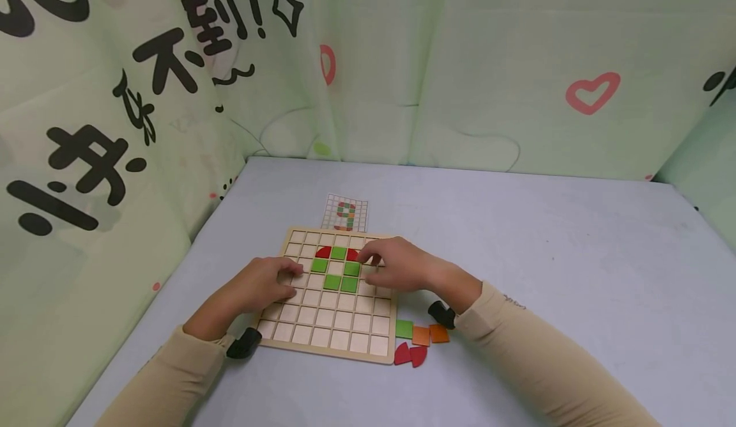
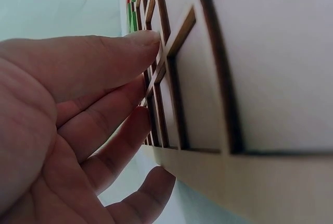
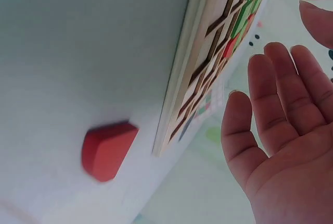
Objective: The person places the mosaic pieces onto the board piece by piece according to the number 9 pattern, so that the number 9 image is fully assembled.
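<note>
A square wooden grid board (image 1: 324, 318) lies on the table under both hands. Green square tiles (image 1: 332, 282) and two red rounded tiles (image 1: 324, 252) sit in its upper cells, forming a small ring. My left hand (image 1: 259, 283) rests at the board's left side, thumb and fingertips touching the grid and its rim. Above the tiles' right side hovers my right hand (image 1: 405, 264), its fingers fairly straight and holding nothing in the right wrist view. One loose red tile (image 3: 109, 151) lies beside the board there; the right arm hides it in the head view.
Behind the board lies a pattern card (image 1: 361, 217) with a coloured grid figure. Near its lower right corner are a loose green tile (image 1: 404, 329), two orange tiles (image 1: 421, 335) and two red tiles (image 1: 418, 355). A printed curtain (image 1: 368, 94) surrounds the table.
</note>
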A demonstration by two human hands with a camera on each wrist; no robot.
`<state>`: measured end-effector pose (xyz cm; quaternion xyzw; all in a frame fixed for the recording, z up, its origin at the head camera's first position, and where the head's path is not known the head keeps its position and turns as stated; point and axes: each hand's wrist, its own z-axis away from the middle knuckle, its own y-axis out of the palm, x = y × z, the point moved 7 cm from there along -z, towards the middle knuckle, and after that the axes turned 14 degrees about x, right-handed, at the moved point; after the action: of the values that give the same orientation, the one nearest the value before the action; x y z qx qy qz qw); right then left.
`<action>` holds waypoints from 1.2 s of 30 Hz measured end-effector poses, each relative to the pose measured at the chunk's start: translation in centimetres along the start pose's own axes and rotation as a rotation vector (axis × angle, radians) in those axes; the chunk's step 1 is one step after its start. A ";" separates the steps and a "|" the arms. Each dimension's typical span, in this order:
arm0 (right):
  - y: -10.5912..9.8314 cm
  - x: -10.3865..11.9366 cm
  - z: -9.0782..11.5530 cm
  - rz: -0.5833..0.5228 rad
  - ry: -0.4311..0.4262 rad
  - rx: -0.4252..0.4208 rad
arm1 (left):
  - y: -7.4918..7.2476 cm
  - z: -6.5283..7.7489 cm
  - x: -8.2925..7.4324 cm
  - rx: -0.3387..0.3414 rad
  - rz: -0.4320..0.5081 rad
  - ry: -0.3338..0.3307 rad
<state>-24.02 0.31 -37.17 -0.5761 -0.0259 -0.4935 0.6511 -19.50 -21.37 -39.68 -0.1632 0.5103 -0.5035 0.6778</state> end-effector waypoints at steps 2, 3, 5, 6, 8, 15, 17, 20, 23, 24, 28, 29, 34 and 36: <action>-0.3 -0.5 0.5 -0.002 0.005 -0.006 | 0.0 0.0 0.0 0.000 0.002 0.000; -0.4 -0.8 0.8 0.001 0.009 -0.009 | 0.0 0.1 -0.1 0.000 0.002 0.001; -0.7 -1.3 1.3 -0.004 0.021 -0.016 | 0.0 0.1 -0.1 0.000 0.004 0.002; -0.8 -1.5 1.5 0.000 0.020 -0.021 | 0.0 0.1 -0.1 0.000 0.004 0.004; -1.0 -1.9 2.1 0.008 0.022 -0.030 | 0.0 0.1 -0.1 0.000 0.002 0.005; -1.3 -3.6 3.7 0.032 0.044 -0.066 | 0.0 0.1 -0.1 -0.001 -0.002 0.005; -1.3 -4.0 4.0 0.028 0.050 -0.068 | 0.0 0.0 0.0 -0.001 0.000 0.002; -1.3 -4.6 4.4 0.010 0.056 -0.066 | 0.0 0.0 0.0 0.000 0.002 0.000; -1.3 -5.0 4.7 -0.016 0.059 -0.066 | 0.0 0.0 0.1 -0.001 0.002 0.001; -1.3 -5.2 4.8 -0.023 0.057 -0.067 | 0.1 0.0 0.1 -0.001 0.001 0.002; -1.2 -5.7 5.1 -0.048 0.064 -0.072 | 0.1 0.1 0.1 -0.002 0.004 0.006; -1.2 -5.8 5.1 -0.054 0.065 -0.074 | 0.1 0.1 0.1 -0.002 0.005 0.006; -1.1 -6.4 5.3 -0.081 0.082 -0.079 | 0.0 0.1 0.0 -0.003 0.002 0.006; -1.1 -6.6 5.3 -0.076 0.085 -0.078 | 0.0 0.2 -0.1 -0.004 -0.003 0.006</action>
<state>-25.29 8.64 -38.56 -0.5780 -0.0006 -0.5426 0.6095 -19.37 -21.36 -39.59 -0.1635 0.5131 -0.5041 0.6752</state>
